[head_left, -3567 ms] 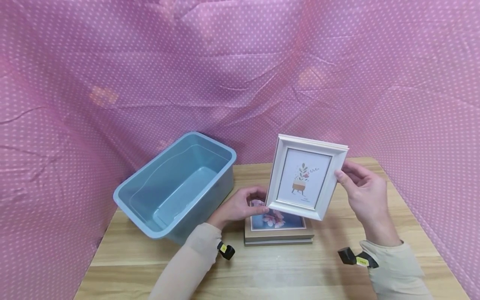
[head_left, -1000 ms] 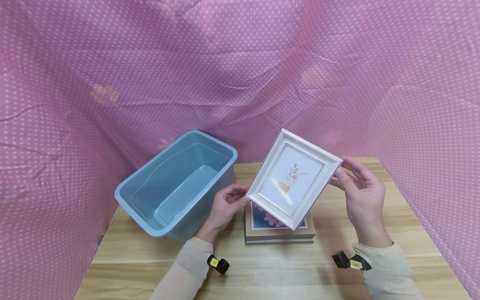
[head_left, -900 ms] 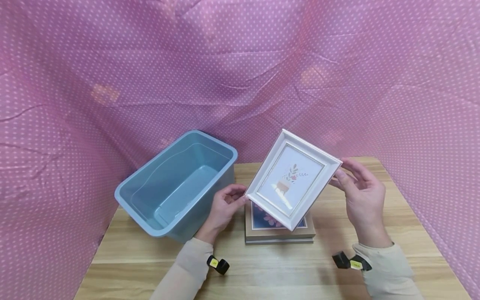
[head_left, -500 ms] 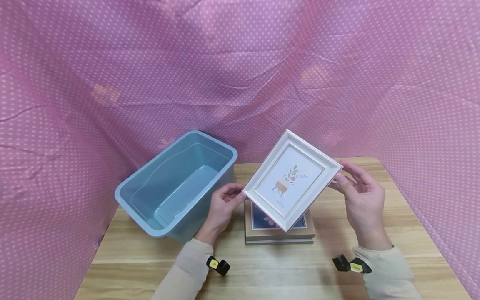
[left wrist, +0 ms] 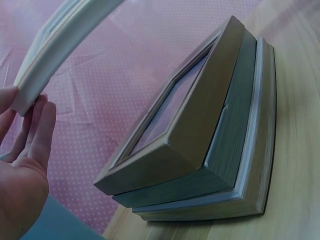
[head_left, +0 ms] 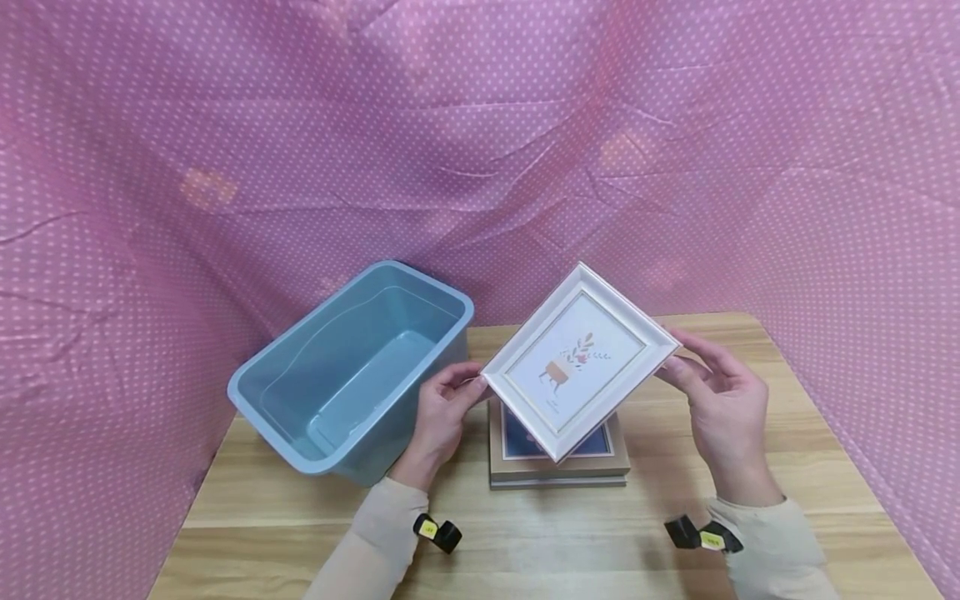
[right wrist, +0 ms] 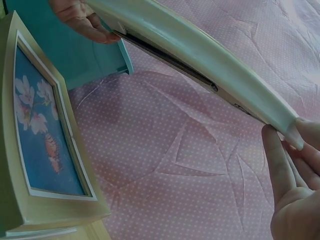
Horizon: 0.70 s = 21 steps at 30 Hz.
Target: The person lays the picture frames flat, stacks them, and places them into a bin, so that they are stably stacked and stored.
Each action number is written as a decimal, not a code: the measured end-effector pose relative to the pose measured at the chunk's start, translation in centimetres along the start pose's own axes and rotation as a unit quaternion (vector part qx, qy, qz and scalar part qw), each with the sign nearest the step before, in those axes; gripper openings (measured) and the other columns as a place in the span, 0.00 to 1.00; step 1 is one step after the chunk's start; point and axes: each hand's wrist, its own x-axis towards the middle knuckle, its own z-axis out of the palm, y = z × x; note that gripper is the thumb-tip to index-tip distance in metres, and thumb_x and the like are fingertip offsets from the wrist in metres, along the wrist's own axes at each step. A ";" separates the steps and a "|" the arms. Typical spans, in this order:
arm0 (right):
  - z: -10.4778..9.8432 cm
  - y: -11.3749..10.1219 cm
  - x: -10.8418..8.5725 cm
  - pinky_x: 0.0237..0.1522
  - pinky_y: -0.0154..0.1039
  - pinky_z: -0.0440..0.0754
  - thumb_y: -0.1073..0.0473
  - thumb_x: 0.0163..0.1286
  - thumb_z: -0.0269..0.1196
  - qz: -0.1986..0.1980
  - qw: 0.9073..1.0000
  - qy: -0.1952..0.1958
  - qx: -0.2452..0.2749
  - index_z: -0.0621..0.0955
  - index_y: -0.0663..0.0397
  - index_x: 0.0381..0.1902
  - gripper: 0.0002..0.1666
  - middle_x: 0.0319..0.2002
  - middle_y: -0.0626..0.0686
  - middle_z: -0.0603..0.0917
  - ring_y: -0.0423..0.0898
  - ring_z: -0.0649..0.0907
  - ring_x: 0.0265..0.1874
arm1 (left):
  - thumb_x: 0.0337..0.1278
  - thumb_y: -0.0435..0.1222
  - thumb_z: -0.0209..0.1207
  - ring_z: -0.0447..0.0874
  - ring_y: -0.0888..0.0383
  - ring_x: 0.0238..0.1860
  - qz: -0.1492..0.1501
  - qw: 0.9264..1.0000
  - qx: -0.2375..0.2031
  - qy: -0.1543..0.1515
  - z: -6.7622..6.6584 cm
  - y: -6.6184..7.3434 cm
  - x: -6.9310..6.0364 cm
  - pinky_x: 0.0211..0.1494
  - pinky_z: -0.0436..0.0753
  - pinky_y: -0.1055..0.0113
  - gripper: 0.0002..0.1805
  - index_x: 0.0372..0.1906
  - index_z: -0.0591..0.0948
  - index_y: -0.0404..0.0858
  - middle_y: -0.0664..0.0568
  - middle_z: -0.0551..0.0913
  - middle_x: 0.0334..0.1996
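Note:
A white picture frame [head_left: 517, 350] with a potted-plant print hangs tilted in the air, one corner pointing down. My left hand [head_left: 441, 412] pinches its left corner between thumb and fingers, as the left wrist view also shows for the white frame [left wrist: 55, 55]. At the opposite corner my right hand [head_left: 727, 412] pinches it too. Below lies a stack of frames; the top one is a gold-brown frame [head_left: 555, 469] with a pink-flower picture, partly hidden by the white one. In the right wrist view, the underside of the white frame [right wrist: 200, 47] is toward the camera.
A blue-grey plastic bin [head_left: 352, 375] stands left of the stack, close to my left hand. The wooden table [head_left: 555, 542] extends in front. Pink dotted cloth [head_left: 480, 150] hangs behind and at both sides.
The white frame has been turned clockwise from nearly upright to a diamond-like tilt, and both hands have kept hold. In the last second it has turned slightly further, its left corner shifting left.

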 end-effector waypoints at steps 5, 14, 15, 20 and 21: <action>-0.2 0.0 -0.5 0.53 0.43 0.92 0.85 0.68 0.63 0.008 0.999 -0.006 -0.032 0.79 0.84 0.60 0.22 0.54 0.57 0.93 0.47 0.95 0.46 | 0.68 0.18 0.60 0.92 0.60 0.43 0.004 1.000 -0.012 0.021 0.2 0.0 0.1 0.53 0.94 0.64 0.19 0.59 0.75 0.11 0.55 0.92 0.42; -0.5 -0.2 -1.6 0.55 0.39 0.91 0.84 0.66 0.67 0.059 0.994 0.029 -0.085 0.80 0.82 0.60 0.23 0.53 0.53 0.93 0.44 0.94 0.50 | 0.68 0.19 0.62 0.93 0.62 0.44 -0.007 0.998 0.004 0.070 0.5 0.4 0.3 0.54 0.93 0.66 0.18 0.60 0.78 0.14 0.55 0.92 0.43; -0.5 -0.2 -1.7 0.55 0.38 0.91 0.84 0.66 0.67 0.062 0.993 0.032 -0.092 0.81 0.82 0.59 0.23 0.53 0.52 0.94 0.44 0.94 0.50 | 0.68 0.19 0.62 0.93 0.62 0.44 -0.007 0.997 0.006 0.074 0.5 0.5 0.4 0.55 0.93 0.66 0.18 0.60 0.79 0.15 0.55 0.92 0.43; -0.8 0.1 -2.2 0.55 0.34 0.91 0.83 0.65 0.68 0.063 0.988 0.039 -0.132 0.83 0.80 0.57 0.21 0.50 0.48 0.94 0.41 0.93 0.50 | 0.68 0.18 0.62 0.92 0.63 0.45 0.007 0.996 0.012 0.083 0.6 0.5 0.4 0.57 0.93 0.64 0.18 0.59 0.79 0.14 0.58 0.92 0.42; -0.9 0.1 -2.2 0.55 0.33 0.90 0.83 0.65 0.68 0.061 0.988 0.039 -0.138 0.83 0.80 0.57 0.21 0.50 0.48 0.94 0.41 0.93 0.50 | 0.67 0.18 0.62 0.92 0.64 0.45 0.010 0.996 0.014 0.084 0.7 0.5 0.4 0.58 0.92 0.63 0.18 0.59 0.79 0.14 0.59 0.93 0.42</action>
